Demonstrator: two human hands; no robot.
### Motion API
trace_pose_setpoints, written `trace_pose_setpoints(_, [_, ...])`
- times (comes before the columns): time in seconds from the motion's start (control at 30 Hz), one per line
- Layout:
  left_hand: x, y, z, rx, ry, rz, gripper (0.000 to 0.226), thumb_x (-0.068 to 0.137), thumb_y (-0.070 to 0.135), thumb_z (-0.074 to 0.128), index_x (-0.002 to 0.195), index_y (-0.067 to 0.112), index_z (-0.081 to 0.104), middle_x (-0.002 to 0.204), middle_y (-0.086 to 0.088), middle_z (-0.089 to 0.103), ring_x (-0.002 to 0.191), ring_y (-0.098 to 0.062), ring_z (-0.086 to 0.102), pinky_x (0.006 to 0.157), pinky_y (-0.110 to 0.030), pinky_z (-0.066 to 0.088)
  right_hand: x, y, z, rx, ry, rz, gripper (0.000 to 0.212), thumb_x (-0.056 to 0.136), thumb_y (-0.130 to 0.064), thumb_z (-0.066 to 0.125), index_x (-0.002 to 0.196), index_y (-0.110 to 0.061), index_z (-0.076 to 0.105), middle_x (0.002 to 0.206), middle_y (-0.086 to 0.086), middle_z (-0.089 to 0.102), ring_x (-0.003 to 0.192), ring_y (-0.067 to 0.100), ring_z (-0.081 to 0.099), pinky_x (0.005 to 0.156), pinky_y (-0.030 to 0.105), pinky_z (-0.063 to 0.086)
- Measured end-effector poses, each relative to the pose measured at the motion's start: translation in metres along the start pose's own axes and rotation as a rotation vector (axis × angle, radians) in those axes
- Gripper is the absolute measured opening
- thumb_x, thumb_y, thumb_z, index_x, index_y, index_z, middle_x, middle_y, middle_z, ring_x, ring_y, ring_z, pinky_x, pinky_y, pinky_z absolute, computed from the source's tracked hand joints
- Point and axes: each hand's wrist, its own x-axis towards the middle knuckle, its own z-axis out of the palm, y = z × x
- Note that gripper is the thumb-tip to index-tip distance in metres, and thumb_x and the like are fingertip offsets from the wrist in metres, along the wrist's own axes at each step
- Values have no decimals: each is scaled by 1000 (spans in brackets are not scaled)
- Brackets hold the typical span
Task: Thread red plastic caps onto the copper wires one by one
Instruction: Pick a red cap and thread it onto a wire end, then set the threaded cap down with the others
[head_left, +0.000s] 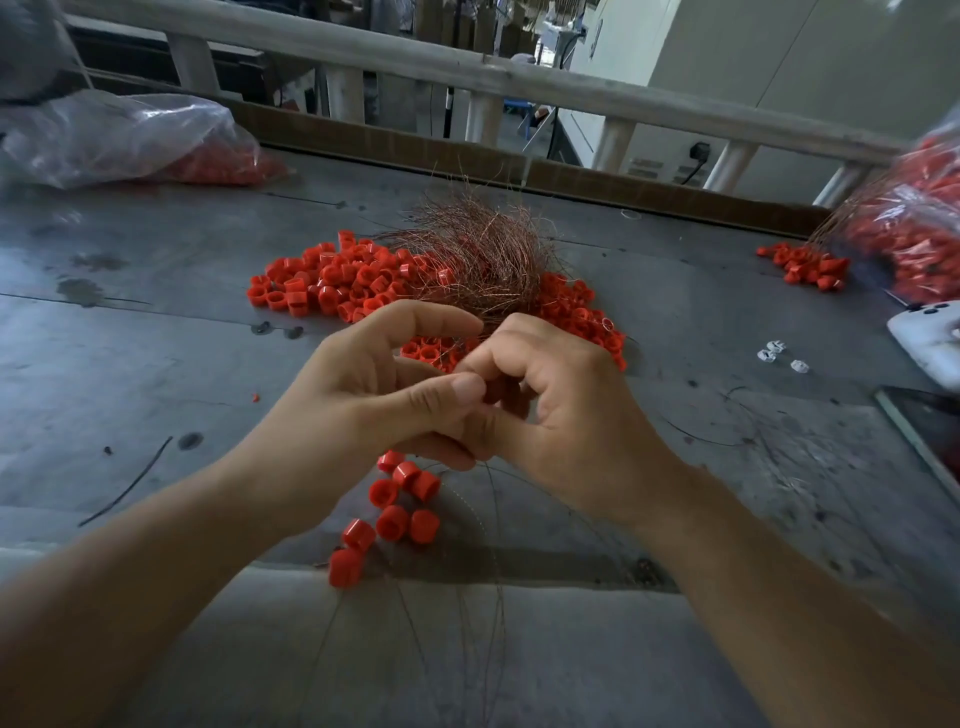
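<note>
A heap of loose red plastic caps (332, 283) lies on the grey table, with a tuft of thin copper wires (478, 254) fanning up over it. My left hand (374, 384) and my right hand (561, 400) meet in front of the heap, fingers curled, pinching the wires together between thumbs and fingers. Several red caps (400, 499) hang strung on wires just below my left hand. Long wire ends (493, 597) trail down toward me. What sits between my fingertips is hidden.
A clear plastic bag of red caps (130, 140) lies at the far left, another bag (914, 223) at the far right with spilled caps (805, 267). A white phone (930, 338) and a few small white pieces (779, 356) lie to the right. A wooden rail (467, 73) runs behind the table.
</note>
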Motion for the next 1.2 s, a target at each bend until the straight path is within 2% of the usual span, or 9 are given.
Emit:
trace_pose_setpoints(0.1, [2, 2, -2, -52, 35, -10, 41, 59, 26, 81, 96, 18, 65, 69, -15, 70, 61, -23, 69, 51, -23, 53, 1, 1, -1, 114, 11, 83, 20, 68, -31, 75, 80, -23, 62, 79, -4, 57, 68, 3, 53, 60, 11, 41])
trace_pose_setpoints(0.23, [5, 5, -7, -189, 73, 43, 44, 55, 25, 77, 96, 14, 66, 67, -11, 69, 59, -21, 68, 50, -23, 54, 4, 5, -8, 464, -79, 324, 30, 61, -43, 63, 85, -26, 62, 72, -11, 62, 64, 2, 58, 55, 17, 47])
trace_pose_setpoints(0.57, [6, 5, -15, -359, 33, 77, 36, 55, 22, 77, 89, 12, 71, 77, -12, 72, 64, -18, 69, 54, -20, 54, 5, 3, -21, 560, -116, 407, 7, 73, -9, 68, 68, -13, 63, 50, -6, 55, 45, 5, 50, 43, 16, 41])
trace_pose_setpoints(0.67, [5, 4, -12, -211, 35, 57, 16, 56, 17, 77, 71, 15, 72, 69, -5, 69, 52, -9, 60, 46, -16, 48, 5, 5, -29, 490, -76, 380, 19, 78, 1, 61, 66, -13, 64, 48, -8, 53, 45, 4, 46, 42, 15, 38])
trace_pose_setpoints(0.77, [6, 2, -9, 24, 103, -1, 21, 48, 4, 83, 57, 16, 68, 60, -2, 63, 45, -6, 53, 41, -16, 43, 5, 6, -30, 367, -107, 377, 17, 77, -4, 65, 66, -17, 65, 49, -10, 54, 46, 1, 47, 45, 14, 39])
trace_pose_setpoints(0.87, [4, 2, -14, 259, 118, -70, 17, 47, 23, 77, 61, 17, 68, 58, -3, 62, 44, -7, 53, 39, -16, 41, 5, 10, -26, 260, -168, 396, 18, 78, -8, 67, 66, -21, 65, 52, -11, 56, 50, -2, 50, 49, 12, 41])
trace_pose_setpoints(0.97, [6, -1, -22, 503, 107, -130, 14, 57, 11, 77, 64, 20, 69, 58, -3, 64, 47, -6, 54, 45, -15, 43, 5, 12, -20, 148, -227, 408, 17, 79, -13, 68, 67, -24, 64, 54, -13, 57, 52, -3, 51, 53, 13, 42])
trace_pose_setpoints(1.1, [7, -3, -26, 676, 78, -237, 12, 50, 24, 73, 62, 23, 69, 60, -4, 68, 56, -15, 61, 64, -40, 53, 3, 11, -10, -5, -311, 388, 18, 79, -16, 69, 67, -26, 61, 55, -16, 53, 54, -10, 51, 50, 4, 36])
trace_pose_setpoints(1.2, [8, -3, -24, 711, 75, -277, 30, 42, 44, 74, 61, 22, 70, 61, -8, 67, 64, -35, 60, 66, -47, 52, 2, 13, -4, -97, -369, 379, 12, 80, -19, 68, 71, -25, 62, 64, -17, 56, 59, -9, 52, 54, 2, 38])
